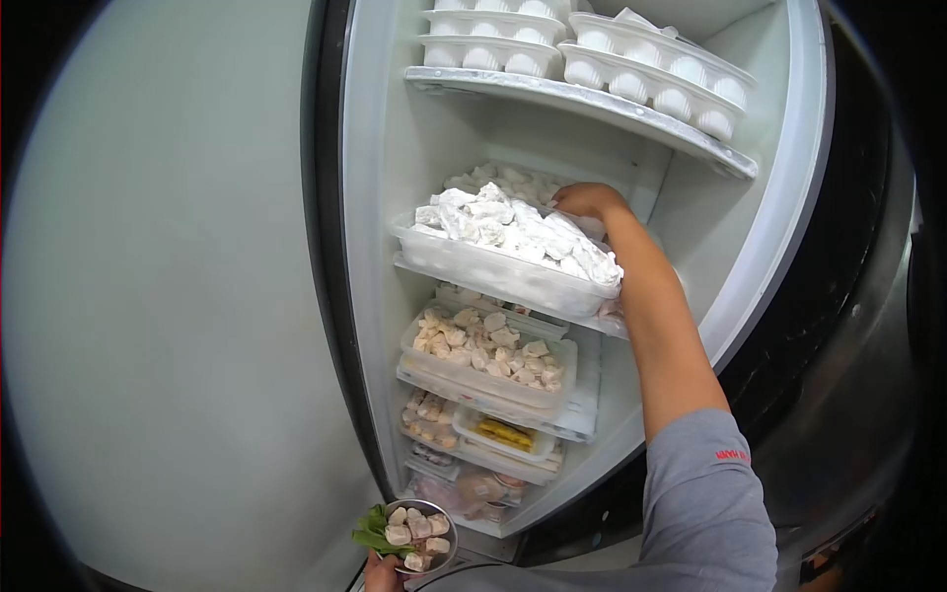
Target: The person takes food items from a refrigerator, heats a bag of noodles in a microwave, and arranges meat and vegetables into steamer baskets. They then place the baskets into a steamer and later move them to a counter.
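My left hand (383, 574) grips the near rim of a round metal bowl (455, 541) at the bottom of the view. Inside it lie several pale, flour-dusted chunks (418, 526) and green leaves (373, 531), which hang over the left side. My right hand (590, 200) reaches into the fridge, over the right end of a clear plastic tub (503, 268) heaped with white-coated pieces (513, 225). Its fingertips dip toward a second heap of white pieces (518, 181) behind; what they touch is hidden.
White lidded trays with round cups (641, 74) are stacked on the top shelf (582, 96). Lower down stand a tub of pale chunks (493, 350), a small container with yellow food (505, 434) and bagged items (483, 488). The fridge door (187, 276) stands open at left.
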### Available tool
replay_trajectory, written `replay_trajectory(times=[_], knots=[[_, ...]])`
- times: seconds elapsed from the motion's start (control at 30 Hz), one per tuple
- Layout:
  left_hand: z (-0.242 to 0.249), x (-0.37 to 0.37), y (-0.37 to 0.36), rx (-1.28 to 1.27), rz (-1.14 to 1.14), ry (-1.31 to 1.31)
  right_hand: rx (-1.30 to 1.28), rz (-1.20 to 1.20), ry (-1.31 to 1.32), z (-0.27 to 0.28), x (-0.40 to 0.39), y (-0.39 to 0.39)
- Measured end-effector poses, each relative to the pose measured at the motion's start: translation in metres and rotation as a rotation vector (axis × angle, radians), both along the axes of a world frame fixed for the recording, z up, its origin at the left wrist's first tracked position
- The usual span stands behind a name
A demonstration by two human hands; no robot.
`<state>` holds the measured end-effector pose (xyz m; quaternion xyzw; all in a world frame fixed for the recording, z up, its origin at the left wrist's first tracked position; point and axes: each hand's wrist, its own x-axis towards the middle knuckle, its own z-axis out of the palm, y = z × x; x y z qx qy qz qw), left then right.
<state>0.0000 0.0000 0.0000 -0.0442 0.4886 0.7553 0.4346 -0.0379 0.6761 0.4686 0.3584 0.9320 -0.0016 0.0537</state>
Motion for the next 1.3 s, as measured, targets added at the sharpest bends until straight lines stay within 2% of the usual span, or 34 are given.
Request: replay_trajectory(times=[0.07, 0.1, 0.17, 0.3, 0.4, 0.43, 0.47, 0.5, 0.57, 0.6, 0.67, 0.73, 0.77, 0.8, 0.83, 0.9, 1.0, 1.03, 1.07, 1.1, 1.13, 1.2, 1.23, 1.3], knots=[[-0.057, -0.038, -0.022, -0.021, -0.001, -0.08, -0.169, 0.007, 0.268, -0.051, -0.028, -0.011], [-0.061, -0.044, -0.023, -0.022, 0.0, -0.08, -0.171, 0.007, 0.268, -0.06, -0.035, -0.015], [-0.047, -0.039, -0.015, 0.038, 0.003, -0.042, -0.243, -0.024, 0.288, -0.058, -0.034, -0.015], [0.01, 0.006, 0.015, 0.013, 0.039, -0.058, -0.222, -0.021, 0.244, -0.001, 0.009, 0.009], [0.051, 0.04, 0.037, 0.004, 0.044, -0.041, -0.158, 0.124, 0.262, 0.043, 0.039, 0.031], [0.057, 0.051, 0.039, -0.001, 0.068, -0.065, -0.202, 0.089, 0.386, 0.054, 0.045, 0.023], [0.058, 0.057, 0.037, -0.007, 0.093, -0.089, -0.246, 0.052, 0.51, 0.06, 0.046, 0.012], [0.059, 0.054, 0.036, -0.014, 0.1, -0.099, -0.254, 0.056, 0.499, 0.058, 0.043, 0.012], [0.044, 0.018, 0.029, -0.081, 0.053, -0.069, -0.469, -0.014, 0.749, 0.035, 0.023, 0.015], [0.005, -0.021, 0.024, 0.015, 0.037, -0.047, -0.243, 0.05, 0.758, 0.023, 0.017, -0.004], [-0.072, -0.076, -0.008, 0.054, 0.116, -0.083, -0.115, 0.046, 0.689, -0.043, -0.026, -0.059], [-0.117, -0.119, -0.019, -0.009, 0.087, -0.091, -0.218, 0.153, 0.687, -0.099, -0.045, -0.107], [-0.147, -0.12, -0.034, 0.073, 0.1, -0.072, -0.201, 0.128, 0.7, -0.134, -0.036, -0.148], [-0.177, -0.124, -0.058, 0.034, 0.054, -0.065, -0.144, 0.165, 0.624, -0.158, -0.03, -0.208], [-0.196, -0.13, -0.072, 0.053, 0.056, -0.07, -0.118, 0.281, 0.741, -0.196, -0.014, -0.27], [-0.207, -0.127, -0.091, 0.05, 0.074, -0.098, -0.076, 0.425, 0.818, -0.257, -0.001, -0.353], [-0.213, -0.142, -0.11, 0.073, 0.057, -0.063, -0.45, 0.713, 0.895, -0.385, -0.009, -0.487], [-0.219, -0.147, -0.12, 0.067, 0.063, -0.068, -0.383, 0.829, 0.683, -0.414, -0.025, -0.53], [-0.227, -0.15, -0.131, 0.051, 0.05, -0.067, -0.63, 0.797, 0.574, -0.496, -0.046, -0.591], [-0.236, -0.151, -0.146, 0.035, 0.038, -0.066, -0.677, 0.691, 0.49, -0.536, -0.055, -0.626], [-0.24, -0.149, -0.163, 0.024, 0.017, -0.078, -0.693, 0.693, 0.49, -0.577, -0.058, -0.654], [-0.247, -0.126, -0.193, -0.009, 0.051, -0.081, -0.625, 0.74, 0.531, -0.626, -0.047, -0.699], [-0.244, -0.116, -0.203, -0.026, 0.071, -0.067, -0.533, 0.786, 0.587, -0.637, -0.04, -0.712], [-0.231, -0.087, -0.231, -0.056, 0.093, -0.063, -0.554, 0.846, 0.63, -0.644, -0.01, -0.734]])
